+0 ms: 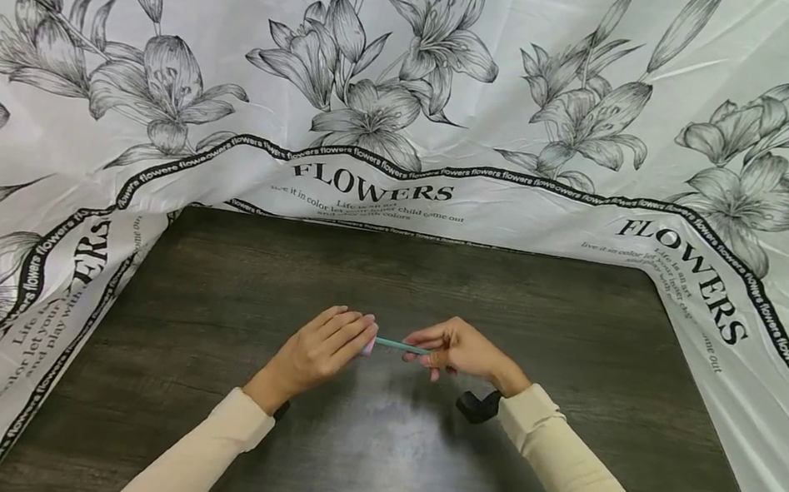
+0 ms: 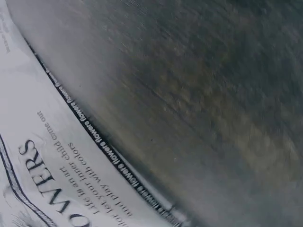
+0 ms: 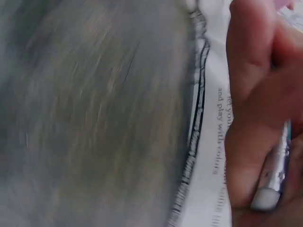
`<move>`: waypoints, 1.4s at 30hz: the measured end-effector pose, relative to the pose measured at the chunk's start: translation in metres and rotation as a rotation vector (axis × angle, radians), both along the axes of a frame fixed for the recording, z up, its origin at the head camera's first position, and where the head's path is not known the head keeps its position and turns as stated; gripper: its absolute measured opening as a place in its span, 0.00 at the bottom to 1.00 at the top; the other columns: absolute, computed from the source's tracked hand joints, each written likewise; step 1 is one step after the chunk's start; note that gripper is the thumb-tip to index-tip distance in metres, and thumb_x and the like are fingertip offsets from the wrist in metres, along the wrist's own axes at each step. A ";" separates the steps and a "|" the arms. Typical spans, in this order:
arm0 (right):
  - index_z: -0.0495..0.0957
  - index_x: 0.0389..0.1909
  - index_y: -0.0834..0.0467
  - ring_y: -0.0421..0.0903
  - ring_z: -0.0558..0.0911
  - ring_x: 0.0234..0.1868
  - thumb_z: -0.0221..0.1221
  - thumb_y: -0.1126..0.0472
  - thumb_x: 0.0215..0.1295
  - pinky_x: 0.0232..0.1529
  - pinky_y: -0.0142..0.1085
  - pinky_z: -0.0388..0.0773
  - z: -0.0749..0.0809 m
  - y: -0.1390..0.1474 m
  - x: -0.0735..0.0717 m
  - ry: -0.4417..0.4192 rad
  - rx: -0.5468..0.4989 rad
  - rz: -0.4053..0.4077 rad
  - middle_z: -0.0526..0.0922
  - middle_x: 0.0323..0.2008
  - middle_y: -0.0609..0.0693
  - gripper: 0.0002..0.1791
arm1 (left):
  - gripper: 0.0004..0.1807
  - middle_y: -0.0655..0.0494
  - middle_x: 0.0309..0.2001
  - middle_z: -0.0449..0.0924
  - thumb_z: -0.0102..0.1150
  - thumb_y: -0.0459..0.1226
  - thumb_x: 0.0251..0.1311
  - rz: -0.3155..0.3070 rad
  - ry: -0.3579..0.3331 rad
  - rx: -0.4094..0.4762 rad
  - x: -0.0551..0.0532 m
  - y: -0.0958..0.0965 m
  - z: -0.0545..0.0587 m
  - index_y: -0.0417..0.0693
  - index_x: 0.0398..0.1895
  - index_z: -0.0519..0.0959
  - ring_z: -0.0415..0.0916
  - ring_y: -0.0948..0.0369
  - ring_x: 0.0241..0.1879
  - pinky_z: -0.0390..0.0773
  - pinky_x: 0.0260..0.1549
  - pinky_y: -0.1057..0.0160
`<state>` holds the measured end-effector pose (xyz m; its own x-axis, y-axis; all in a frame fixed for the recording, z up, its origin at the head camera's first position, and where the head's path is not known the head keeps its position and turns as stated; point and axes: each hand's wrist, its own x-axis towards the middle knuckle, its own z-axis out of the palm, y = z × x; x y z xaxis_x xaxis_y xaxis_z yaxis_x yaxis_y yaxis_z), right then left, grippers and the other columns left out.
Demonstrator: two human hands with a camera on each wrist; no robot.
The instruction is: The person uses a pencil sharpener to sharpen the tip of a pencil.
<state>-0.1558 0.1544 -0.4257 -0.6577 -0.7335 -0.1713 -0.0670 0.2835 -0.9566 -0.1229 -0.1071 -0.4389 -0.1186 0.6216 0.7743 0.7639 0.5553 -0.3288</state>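
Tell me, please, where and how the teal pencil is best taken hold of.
Probably pinch the teal pencil at its bare stretch, coming from above: it is thin and straight there, exposed between the left hand and right hand, with nothing covering it in the head view.

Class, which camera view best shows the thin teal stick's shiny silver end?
The right wrist view: the shiny silver end and its white tip show close up in the right hand. The head view shows the thin teal stick, its silver end indiscernible; the left wrist view, none of it.
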 end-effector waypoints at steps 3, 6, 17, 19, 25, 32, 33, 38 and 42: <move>0.74 0.53 0.59 0.38 0.72 0.12 0.56 0.69 0.58 0.11 0.27 0.62 0.002 -0.004 0.006 0.269 0.063 0.000 0.84 0.32 0.52 0.19 | 0.19 0.47 0.44 0.78 0.59 0.39 0.54 -0.002 -0.221 0.007 0.001 -0.005 -0.002 0.36 0.46 0.77 0.75 0.54 0.43 0.74 0.45 0.58; 0.77 0.50 0.56 0.36 0.74 0.15 0.57 0.70 0.57 0.15 0.26 0.67 0.001 -0.012 0.012 0.833 0.176 -0.030 0.84 0.31 0.48 0.19 | 0.29 0.49 0.46 0.76 0.67 0.42 0.46 0.050 -0.601 0.065 0.002 -0.012 -0.002 0.39 0.52 0.74 0.73 0.56 0.45 0.75 0.43 0.60; 0.77 0.49 0.57 0.38 0.77 0.22 0.51 0.74 0.56 0.19 0.26 0.70 -0.011 -0.016 0.019 1.663 0.247 -0.123 0.82 0.42 0.48 0.21 | 0.28 0.51 0.44 0.78 0.64 0.47 0.48 0.091 -1.370 0.181 -0.006 -0.016 0.029 0.46 0.53 0.74 0.72 0.61 0.30 0.73 0.26 0.64; 0.79 0.47 0.58 0.37 0.77 0.20 0.54 0.76 0.51 0.16 0.23 0.66 -0.010 -0.017 0.018 1.505 0.207 -0.127 0.83 0.40 0.48 0.22 | 0.29 0.50 0.45 0.77 0.66 0.44 0.46 0.056 -1.169 0.149 -0.005 -0.014 0.025 0.43 0.52 0.75 0.73 0.59 0.35 0.76 0.30 0.63; 0.80 0.45 0.61 0.32 0.69 0.10 0.59 0.67 0.56 0.11 0.23 0.60 0.003 -0.017 0.014 0.671 0.052 -0.095 0.85 0.32 0.50 0.14 | 0.19 0.44 0.45 0.76 0.56 0.39 0.56 -0.010 -0.285 0.074 -0.003 -0.004 0.003 0.33 0.46 0.76 0.74 0.52 0.44 0.74 0.44 0.54; 0.77 0.49 0.61 0.44 0.71 0.10 0.57 0.68 0.58 0.09 0.28 0.63 0.004 -0.009 0.009 0.241 0.079 -0.066 0.84 0.33 0.55 0.16 | 0.13 0.45 0.43 0.78 0.51 0.36 0.61 0.008 -0.051 0.066 -0.003 0.001 -0.008 0.35 0.43 0.77 0.76 0.53 0.43 0.74 0.44 0.50; 0.77 0.49 0.59 0.43 0.71 0.11 0.57 0.68 0.58 0.10 0.27 0.63 0.004 -0.010 0.010 0.355 0.103 -0.065 0.84 0.30 0.53 0.16 | 0.15 0.45 0.44 0.78 0.54 0.37 0.59 0.016 -0.110 0.069 -0.003 0.000 -0.008 0.35 0.44 0.77 0.76 0.52 0.43 0.73 0.45 0.50; 0.78 0.49 0.54 0.37 0.78 0.20 0.60 0.69 0.54 0.19 0.27 0.71 -0.002 -0.014 0.014 1.206 0.254 -0.145 0.84 0.35 0.46 0.20 | 0.30 0.47 0.46 0.75 0.68 0.40 0.44 0.056 -0.558 0.114 -0.002 -0.005 0.004 0.37 0.51 0.73 0.73 0.54 0.46 0.74 0.46 0.56; 0.75 0.52 0.55 0.43 0.82 0.37 0.56 0.68 0.59 0.35 0.34 0.77 -0.005 -0.014 0.016 1.617 0.324 -0.219 0.81 0.45 0.47 0.19 | 0.30 0.50 0.47 0.75 0.67 0.43 0.46 0.078 -0.978 0.151 -0.006 -0.008 0.022 0.42 0.54 0.72 0.73 0.59 0.38 0.75 0.33 0.62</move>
